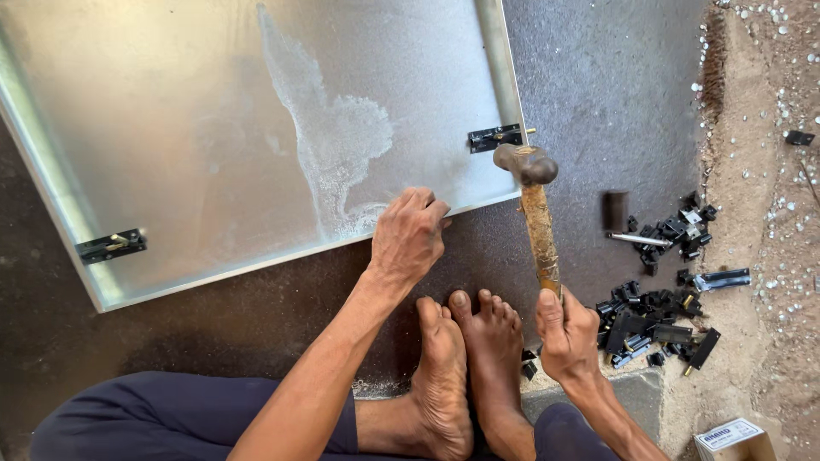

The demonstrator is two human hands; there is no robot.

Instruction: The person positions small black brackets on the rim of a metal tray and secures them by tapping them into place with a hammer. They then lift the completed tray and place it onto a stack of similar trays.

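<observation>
Hammer [536,213] gripped in right hand [566,335]; left hand [408,235] presses metal sheet [213,128].

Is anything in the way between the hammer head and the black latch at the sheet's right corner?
Nothing visible. The hammer, held in the right hand, has its head just right of and below the black latch on the metal sheet. The left hand rests further left, clear of it.
</observation>
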